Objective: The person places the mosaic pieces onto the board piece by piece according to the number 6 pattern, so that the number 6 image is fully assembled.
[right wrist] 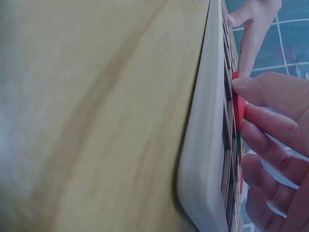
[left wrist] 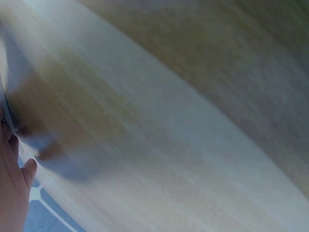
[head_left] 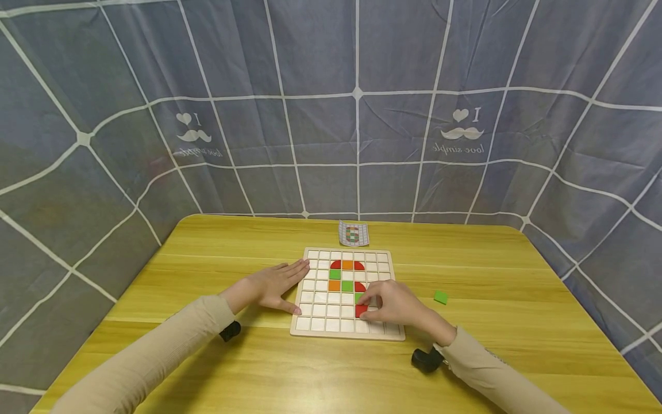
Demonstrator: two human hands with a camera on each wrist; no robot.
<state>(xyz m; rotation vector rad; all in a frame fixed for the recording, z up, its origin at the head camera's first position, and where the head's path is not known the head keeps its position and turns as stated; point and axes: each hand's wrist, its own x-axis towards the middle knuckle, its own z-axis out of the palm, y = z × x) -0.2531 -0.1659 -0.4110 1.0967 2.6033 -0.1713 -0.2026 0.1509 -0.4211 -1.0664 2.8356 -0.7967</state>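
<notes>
A wooden grid board (head_left: pixel 315 324) lies on the table, with red, orange and green tiles set in some of its squares. My right hand (head_left: pixel 395 302) is over the board's right part, thumb and fingers pinching a red tile (head_left: pixel 361 311). In the right wrist view this red tile (right wrist: pixel 236 104) is held between thumb and fingertips, close over the grid. Just above it in the head view, a green tile (head_left: pixel 358 298) is partly covered by my fingers. My left hand (head_left: pixel 276 284) rests at the board's left edge with its fingers straight and spread.
A small card (head_left: pixel 354 234) printed with a coloured grid pattern lies behind the board. One loose green tile (head_left: pixel 441 297) is on the table (head_left: pixel 465 259) to the right. A grey checked curtain (head_left: pixel 320 132) hangs around the table's far side.
</notes>
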